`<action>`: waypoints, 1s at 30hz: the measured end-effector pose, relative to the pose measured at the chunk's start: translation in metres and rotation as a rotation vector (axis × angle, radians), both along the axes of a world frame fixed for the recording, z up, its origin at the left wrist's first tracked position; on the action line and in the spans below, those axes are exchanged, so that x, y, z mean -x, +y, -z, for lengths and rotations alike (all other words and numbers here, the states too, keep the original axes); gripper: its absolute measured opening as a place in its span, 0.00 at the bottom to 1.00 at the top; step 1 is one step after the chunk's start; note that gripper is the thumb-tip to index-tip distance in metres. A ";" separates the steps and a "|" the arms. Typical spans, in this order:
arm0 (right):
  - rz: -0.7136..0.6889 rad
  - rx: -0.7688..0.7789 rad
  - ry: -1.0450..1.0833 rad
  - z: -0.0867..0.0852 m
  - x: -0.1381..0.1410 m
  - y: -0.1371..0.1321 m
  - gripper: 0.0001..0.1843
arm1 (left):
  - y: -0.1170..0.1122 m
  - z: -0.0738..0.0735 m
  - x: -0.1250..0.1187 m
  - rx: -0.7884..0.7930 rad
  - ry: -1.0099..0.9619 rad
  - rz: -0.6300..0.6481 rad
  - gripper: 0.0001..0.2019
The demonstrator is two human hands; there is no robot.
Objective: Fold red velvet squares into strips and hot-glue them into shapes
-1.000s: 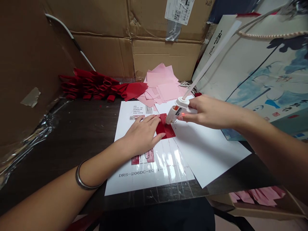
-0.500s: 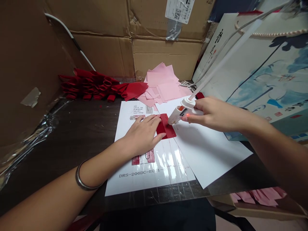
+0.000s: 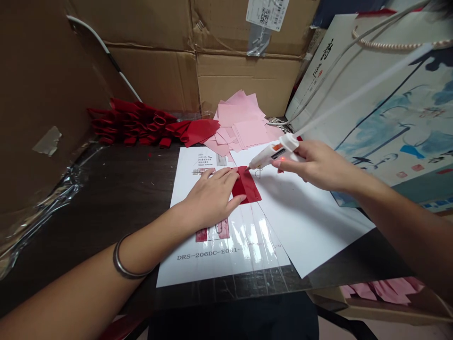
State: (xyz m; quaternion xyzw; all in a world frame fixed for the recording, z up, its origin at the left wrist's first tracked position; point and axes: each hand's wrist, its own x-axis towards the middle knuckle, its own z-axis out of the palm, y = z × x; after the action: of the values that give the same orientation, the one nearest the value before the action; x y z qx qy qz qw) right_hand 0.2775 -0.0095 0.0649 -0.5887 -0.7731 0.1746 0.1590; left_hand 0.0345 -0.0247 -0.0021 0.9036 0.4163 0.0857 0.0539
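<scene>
My left hand (image 3: 212,200) lies flat on a printed sheet under clear plastic (image 3: 244,245), its fingertips resting against the left edge of a folded piece of red paper (image 3: 247,185). My right hand (image 3: 318,165) grips a white hot glue gun (image 3: 278,152) with a small red light showing. A long glue stick (image 3: 361,89) runs from the gun up to the right. The gun's nozzle (image 3: 249,166) points down just above the red paper's top end, with no contact that I can confirm. A loose white sheet (image 3: 311,222) lies under the right hand.
Pink paper squares (image 3: 242,125) lie in a heap behind the sheets, next to a row of folded red pieces (image 3: 136,125). Cardboard boxes (image 3: 247,80) stand behind the dark table (image 3: 134,189). A painted paper bag (image 3: 389,108) leans at right.
The glue gun has moved right and tilted flatter, its glue stick now lower. My left hand and the red paper stay in nearly the same place.
</scene>
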 end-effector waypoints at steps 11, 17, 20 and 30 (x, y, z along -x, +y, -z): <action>0.301 -0.136 0.355 0.063 -0.009 0.012 0.20 | -0.001 -0.002 0.001 -0.015 -0.021 0.002 0.20; 0.272 -0.148 0.228 0.064 -0.008 0.014 0.21 | 0.000 0.001 0.001 -0.019 -0.034 0.007 0.21; 0.222 -0.132 0.041 0.056 -0.014 0.006 0.25 | -0.001 0.002 0.001 -0.011 -0.036 0.005 0.22; 0.111 0.013 -0.113 0.016 0.012 -0.044 0.26 | -0.001 0.000 0.001 0.010 -0.037 -0.001 0.24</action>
State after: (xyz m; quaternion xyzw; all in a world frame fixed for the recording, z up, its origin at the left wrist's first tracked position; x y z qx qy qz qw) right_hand 0.2657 -0.0537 0.0485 -0.6406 -0.7458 0.1370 0.1209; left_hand 0.0338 -0.0262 -0.0026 0.9013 0.4162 0.1002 0.0662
